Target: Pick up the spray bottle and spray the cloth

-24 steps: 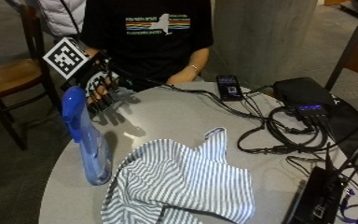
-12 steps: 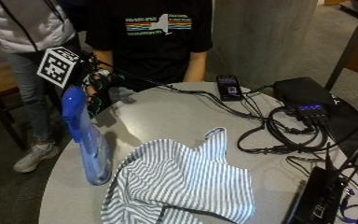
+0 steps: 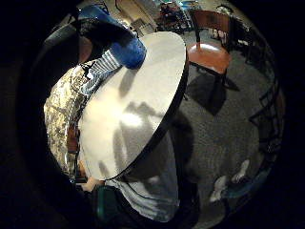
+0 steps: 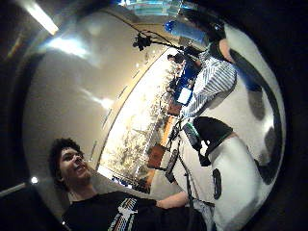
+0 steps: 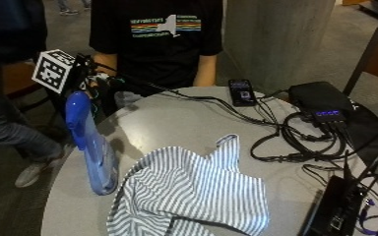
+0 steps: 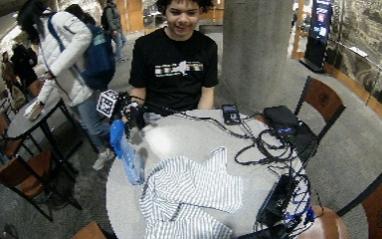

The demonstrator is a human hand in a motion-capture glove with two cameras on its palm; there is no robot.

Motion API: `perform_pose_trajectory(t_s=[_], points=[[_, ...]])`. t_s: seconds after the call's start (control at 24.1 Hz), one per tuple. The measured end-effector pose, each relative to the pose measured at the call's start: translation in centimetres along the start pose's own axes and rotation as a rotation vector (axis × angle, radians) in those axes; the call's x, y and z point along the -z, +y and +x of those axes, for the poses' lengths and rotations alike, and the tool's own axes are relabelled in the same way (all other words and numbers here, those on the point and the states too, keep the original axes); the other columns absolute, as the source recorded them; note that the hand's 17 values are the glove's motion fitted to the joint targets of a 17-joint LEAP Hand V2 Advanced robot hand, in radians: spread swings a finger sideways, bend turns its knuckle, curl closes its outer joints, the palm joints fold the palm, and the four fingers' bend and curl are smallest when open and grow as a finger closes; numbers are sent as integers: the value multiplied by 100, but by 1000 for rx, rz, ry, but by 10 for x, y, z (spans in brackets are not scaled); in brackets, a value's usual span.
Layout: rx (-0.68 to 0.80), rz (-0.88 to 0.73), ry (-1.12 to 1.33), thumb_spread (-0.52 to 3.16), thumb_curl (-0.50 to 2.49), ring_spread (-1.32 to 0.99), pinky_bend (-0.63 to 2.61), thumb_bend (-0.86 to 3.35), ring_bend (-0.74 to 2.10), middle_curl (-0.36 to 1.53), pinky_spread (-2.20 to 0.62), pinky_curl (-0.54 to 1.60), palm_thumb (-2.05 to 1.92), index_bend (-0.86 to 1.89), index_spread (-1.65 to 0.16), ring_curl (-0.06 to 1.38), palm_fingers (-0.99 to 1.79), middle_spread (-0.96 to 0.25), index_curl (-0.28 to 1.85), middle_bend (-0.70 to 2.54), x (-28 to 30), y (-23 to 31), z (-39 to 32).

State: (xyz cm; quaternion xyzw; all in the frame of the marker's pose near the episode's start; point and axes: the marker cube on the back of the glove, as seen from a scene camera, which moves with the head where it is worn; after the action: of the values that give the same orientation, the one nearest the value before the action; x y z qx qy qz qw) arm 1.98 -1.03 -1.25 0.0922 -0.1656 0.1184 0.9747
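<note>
Blue and translucent, the spray bottle [image 5: 90, 147] stands upright near the table's [image 5: 176, 128] edge on the person's right-hand side, its long axis vertical, base on the tabletop and the solid blue spray head at the top. The head appears to face away from the camera, toward the person, though the nozzle's exact direction is hard to make out. Just beside the bottle's base lies the striped cloth [image 5: 195, 191], crumpled in a heap, one corner reaching toward the middle of the table; whether cloth and bottle touch I cannot tell.

The gloved right hand [image 5: 100, 83] hangs at the table's rim behind the bottle's head, close to it but not gripping it. Whether its fingers are spread or curled cannot be told from these views. In the little-finger-side palm view the bottle's blue head [image 3: 126, 47] and the cloth [image 3: 100, 69] show at the far side of the round tabletop.

Compared with a second ago, the hand has drawn back from over the tabletop toward the rim and the person's body. The bare hand, which then rested on the table by the phone [image 5: 242, 92], is no longer seen there. Bottle and cloth lie as they did.
</note>
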Motion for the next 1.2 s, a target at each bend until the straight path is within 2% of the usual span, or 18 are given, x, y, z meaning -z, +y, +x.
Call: perform_pose_trajectory(t_s=[0.42,1.2], points=[[-31,-13,37,100,27,-5,73,16,37,29,10,31,73,11,-32,29,61,2,20,17,-3,-36,2],[-148,-7,-7,98,31,-1,80,3,38,31,10,33,79,11,-31,31,50,5,21,18,-45,-166,23]])
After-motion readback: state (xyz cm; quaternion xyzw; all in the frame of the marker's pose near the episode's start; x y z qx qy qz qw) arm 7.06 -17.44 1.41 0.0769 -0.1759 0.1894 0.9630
